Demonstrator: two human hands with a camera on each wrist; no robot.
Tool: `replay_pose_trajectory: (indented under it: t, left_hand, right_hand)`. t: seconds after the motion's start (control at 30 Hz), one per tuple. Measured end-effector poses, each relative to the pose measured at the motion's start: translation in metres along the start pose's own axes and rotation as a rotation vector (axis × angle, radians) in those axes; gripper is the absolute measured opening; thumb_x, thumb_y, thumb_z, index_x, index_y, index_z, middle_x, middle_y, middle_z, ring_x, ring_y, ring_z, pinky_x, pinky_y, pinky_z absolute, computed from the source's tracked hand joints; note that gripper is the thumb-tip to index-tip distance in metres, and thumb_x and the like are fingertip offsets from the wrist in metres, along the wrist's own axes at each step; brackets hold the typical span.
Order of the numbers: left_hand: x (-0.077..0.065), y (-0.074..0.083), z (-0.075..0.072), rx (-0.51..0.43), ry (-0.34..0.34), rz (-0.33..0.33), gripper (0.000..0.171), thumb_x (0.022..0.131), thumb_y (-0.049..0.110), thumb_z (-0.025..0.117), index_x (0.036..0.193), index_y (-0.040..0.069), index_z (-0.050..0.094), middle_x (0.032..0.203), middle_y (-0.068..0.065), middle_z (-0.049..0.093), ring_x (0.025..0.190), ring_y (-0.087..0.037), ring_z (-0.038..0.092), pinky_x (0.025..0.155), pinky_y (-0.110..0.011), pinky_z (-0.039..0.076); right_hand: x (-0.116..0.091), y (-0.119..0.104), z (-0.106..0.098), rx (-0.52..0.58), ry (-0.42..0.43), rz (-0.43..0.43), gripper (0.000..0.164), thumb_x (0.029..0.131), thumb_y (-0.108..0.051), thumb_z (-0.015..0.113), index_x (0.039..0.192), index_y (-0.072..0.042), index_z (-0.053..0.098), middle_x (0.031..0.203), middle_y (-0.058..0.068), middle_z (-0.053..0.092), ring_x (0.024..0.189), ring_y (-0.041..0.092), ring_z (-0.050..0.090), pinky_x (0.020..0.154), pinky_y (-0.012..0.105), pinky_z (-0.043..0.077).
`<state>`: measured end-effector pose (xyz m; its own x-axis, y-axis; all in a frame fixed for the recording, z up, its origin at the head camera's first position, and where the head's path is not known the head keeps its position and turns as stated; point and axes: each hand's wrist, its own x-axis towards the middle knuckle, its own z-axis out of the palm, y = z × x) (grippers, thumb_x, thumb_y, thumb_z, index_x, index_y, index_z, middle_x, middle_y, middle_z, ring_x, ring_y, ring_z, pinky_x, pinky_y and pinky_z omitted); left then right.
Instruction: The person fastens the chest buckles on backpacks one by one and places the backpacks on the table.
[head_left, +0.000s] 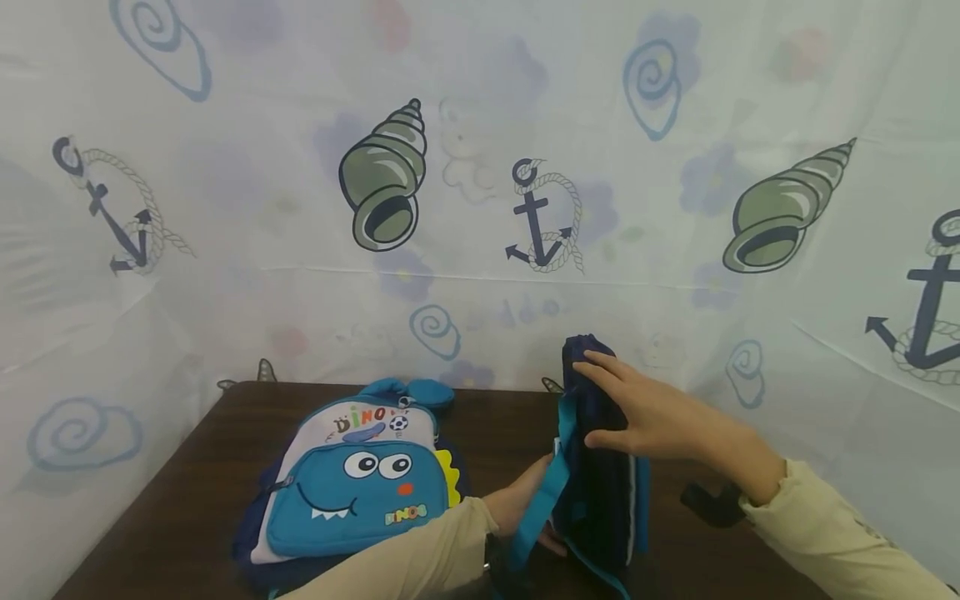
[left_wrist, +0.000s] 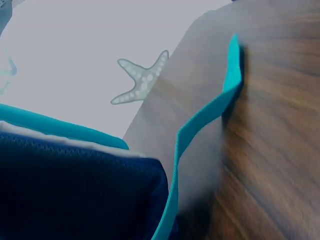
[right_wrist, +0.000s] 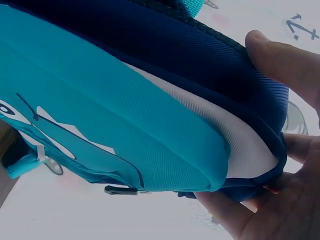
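A navy and teal backpack (head_left: 600, 508) stands on edge, side-on, on the dark wooden table, between my two hands. My right hand (head_left: 637, 408) grips its far upper part; in the right wrist view the thumb (right_wrist: 280, 62) and fingers lie on opposite sides of the bag's end. My left hand (head_left: 521, 496) holds the near left side, partly hidden behind a teal strap (head_left: 546, 500). In the left wrist view that strap (left_wrist: 205, 117) trails over the table, and the hand is out of sight. A white zone and teal pocket (right_wrist: 130, 120) show on the bag's front.
Another backpack (head_left: 360, 492), with a smiling dinosaur face and "DINO" lettering, lies face up to the left, partly behind my left sleeve (head_left: 420, 546). The brown table (head_left: 495, 425) meets a white curtain (head_left: 480, 333) printed with shells and anchors at back and sides.
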<state>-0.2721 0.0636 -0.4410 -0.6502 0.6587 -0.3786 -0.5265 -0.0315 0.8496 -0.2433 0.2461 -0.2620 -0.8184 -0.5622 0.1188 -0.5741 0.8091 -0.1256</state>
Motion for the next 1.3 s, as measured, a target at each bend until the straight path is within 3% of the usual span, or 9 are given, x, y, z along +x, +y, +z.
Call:
replay_pose_trajectory:
  t: [0.1, 0.3, 0.5, 0.87, 1.03, 1.17, 1.3]
  left_hand:
    - [0.007, -0.006, 0.004, -0.008, 0.001, 0.052, 0.082, 0.099, 0.061, 0.032, 0.149, -0.005, 0.030, 0.143, -0.038, 0.038, 0.130, -0.060, 0.038, 0.103, -0.075, 0.033]
    - [0.017, -0.012, 0.013, -0.040, 0.080, 0.101, 0.077, 0.099, 0.057, 0.034, 0.145, -0.004, 0.035, 0.137, -0.033, 0.045, 0.126, -0.053, 0.045, 0.101, -0.073, 0.038]
    - [0.021, -0.014, 0.018, -0.029, 0.099, 0.102, 0.081, 0.099, 0.060, 0.034, 0.148, -0.004, 0.030, 0.138, -0.033, 0.044, 0.124, -0.053, 0.046, 0.100, -0.071, 0.041]
    - [0.030, -0.013, 0.027, -0.085, 0.118, 0.098, 0.084, 0.096, 0.060, 0.043, 0.148, -0.005, 0.028, 0.141, -0.037, 0.041, 0.128, -0.059, 0.041, 0.102, -0.074, 0.036]
    - [0.032, -0.012, 0.030, -0.093, 0.142, 0.100, 0.083, 0.095, 0.059, 0.045, 0.146, -0.004, 0.031, 0.137, -0.035, 0.045, 0.123, -0.054, 0.046, 0.100, -0.074, 0.038]
    - [0.032, -0.011, 0.032, -0.061, 0.169, 0.117, 0.075, 0.096, 0.057, 0.047, 0.140, -0.002, 0.039, 0.124, -0.028, 0.052, 0.109, -0.044, 0.052, 0.094, -0.072, 0.044]
    - [0.034, -0.011, 0.033, 0.101, 0.232, 0.165, 0.067, 0.097, 0.059, 0.045, 0.131, 0.002, 0.050, 0.113, -0.015, 0.058, 0.101, -0.032, 0.055, 0.092, -0.056, 0.050]
  right_hand:
    - [-0.001, 0.001, 0.000, -0.012, -0.003, 0.004, 0.088, 0.086, -0.046, 0.075, 0.156, -0.014, 0.032, 0.161, 0.019, 0.028, 0.138, 0.044, 0.045, 0.104, 0.061, 0.044]
    - [-0.004, 0.002, 0.000, -0.019, 0.007, 0.016, 0.084, 0.085, -0.041, 0.078, 0.152, -0.009, 0.037, 0.157, 0.021, 0.034, 0.133, 0.043, 0.050, 0.102, 0.060, 0.046]
    - [-0.009, 0.005, 0.001, -0.010, 0.013, 0.025, 0.083, 0.085, -0.037, 0.079, 0.151, -0.008, 0.038, 0.157, 0.021, 0.034, 0.132, 0.043, 0.051, 0.101, 0.060, 0.047]
    - [-0.019, 0.016, -0.004, 0.001, 0.021, 0.054, 0.077, 0.086, -0.043, 0.077, 0.149, -0.014, 0.043, 0.158, 0.022, 0.032, 0.129, 0.047, 0.052, 0.095, 0.061, 0.050]
    - [-0.024, 0.020, -0.006, -0.008, 0.051, 0.050, 0.077, 0.085, -0.042, 0.078, 0.148, -0.014, 0.045, 0.156, 0.021, 0.034, 0.125, 0.045, 0.056, 0.093, 0.059, 0.052]
    - [-0.029, 0.024, -0.006, -0.004, 0.070, 0.048, 0.077, 0.084, -0.040, 0.079, 0.147, -0.012, 0.045, 0.156, 0.021, 0.034, 0.119, 0.044, 0.061, 0.089, 0.056, 0.055]
    - [-0.034, 0.029, -0.006, 0.008, 0.081, 0.044, 0.078, 0.084, -0.042, 0.078, 0.147, -0.012, 0.045, 0.156, 0.021, 0.034, 0.117, 0.043, 0.062, 0.086, 0.054, 0.056]
